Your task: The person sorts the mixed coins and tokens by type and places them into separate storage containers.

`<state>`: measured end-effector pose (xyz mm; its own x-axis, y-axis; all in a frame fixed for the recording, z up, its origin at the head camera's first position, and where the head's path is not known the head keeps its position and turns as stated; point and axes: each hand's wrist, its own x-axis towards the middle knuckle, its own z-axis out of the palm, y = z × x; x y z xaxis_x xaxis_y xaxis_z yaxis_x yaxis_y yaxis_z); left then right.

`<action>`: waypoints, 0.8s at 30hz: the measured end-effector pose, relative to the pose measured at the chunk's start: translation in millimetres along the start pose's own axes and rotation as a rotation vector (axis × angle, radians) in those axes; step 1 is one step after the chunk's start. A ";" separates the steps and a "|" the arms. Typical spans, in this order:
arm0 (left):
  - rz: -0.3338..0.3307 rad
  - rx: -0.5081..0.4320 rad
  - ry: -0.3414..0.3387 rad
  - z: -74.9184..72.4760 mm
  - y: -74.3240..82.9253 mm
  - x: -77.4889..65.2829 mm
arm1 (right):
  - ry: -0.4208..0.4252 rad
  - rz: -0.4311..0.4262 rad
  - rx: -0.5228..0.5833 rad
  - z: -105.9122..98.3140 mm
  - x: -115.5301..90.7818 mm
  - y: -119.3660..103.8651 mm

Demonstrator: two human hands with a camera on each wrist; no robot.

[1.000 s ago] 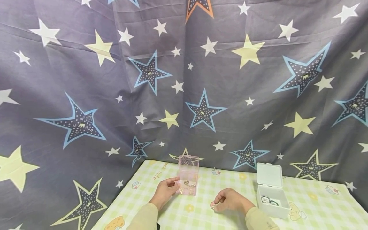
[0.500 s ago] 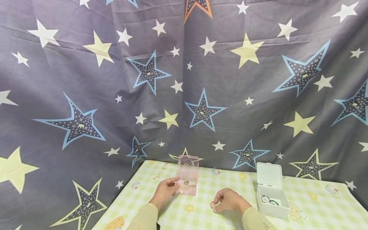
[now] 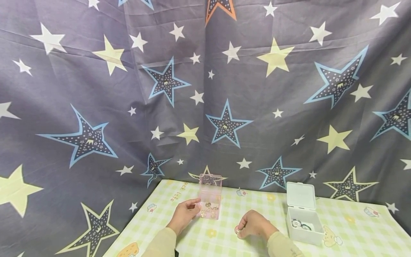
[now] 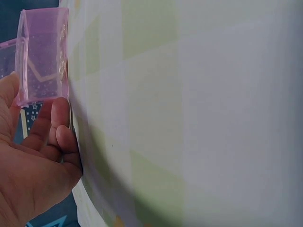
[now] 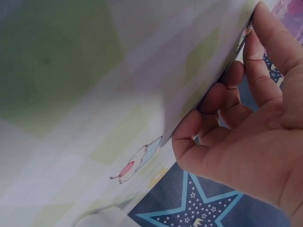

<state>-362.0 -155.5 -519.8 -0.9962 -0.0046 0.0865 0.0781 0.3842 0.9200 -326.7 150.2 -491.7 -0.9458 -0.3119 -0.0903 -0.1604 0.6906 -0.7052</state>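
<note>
A see-through pink box [image 3: 210,195] stands with its lid raised near the middle of the table, several small gold-coloured pieces [image 3: 213,214] lying in it. My left hand [image 3: 184,215] holds the box at its left side; the left wrist view has the thumb at the edge of the pink wall [image 4: 42,61] and other fingers curled below it. To the right, low over the tablecloth, my right hand [image 3: 253,225] pinches a small round piece with a pink rim [image 3: 237,229]. Fingers mostly cover that piece, and its exact kind cannot be told.
A white box [image 3: 306,236] with its lid up stands right of my right hand, holding several round pieces with dark rims [image 3: 300,224]. The checked tablecloth [image 3: 179,246] covers the table. A dark curtain [image 3: 244,89] printed with stars hangs behind it.
The right hand and sleeve have shifted slightly left, the small round piece still pinched. Left hand and both boxes stay as they were.
</note>
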 end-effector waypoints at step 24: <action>-0.002 -0.021 -0.009 -0.1 -0.7 0.1 | -0.131 -0.144 0.262 -10.7 0.0 28.1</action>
<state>-362.2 -155.9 -520.4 -0.9967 0.0032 0.0813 0.0769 0.3647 0.9280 -334.2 176.6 -504.0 -0.8714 -0.4875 -0.0543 -0.1956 0.4470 -0.8729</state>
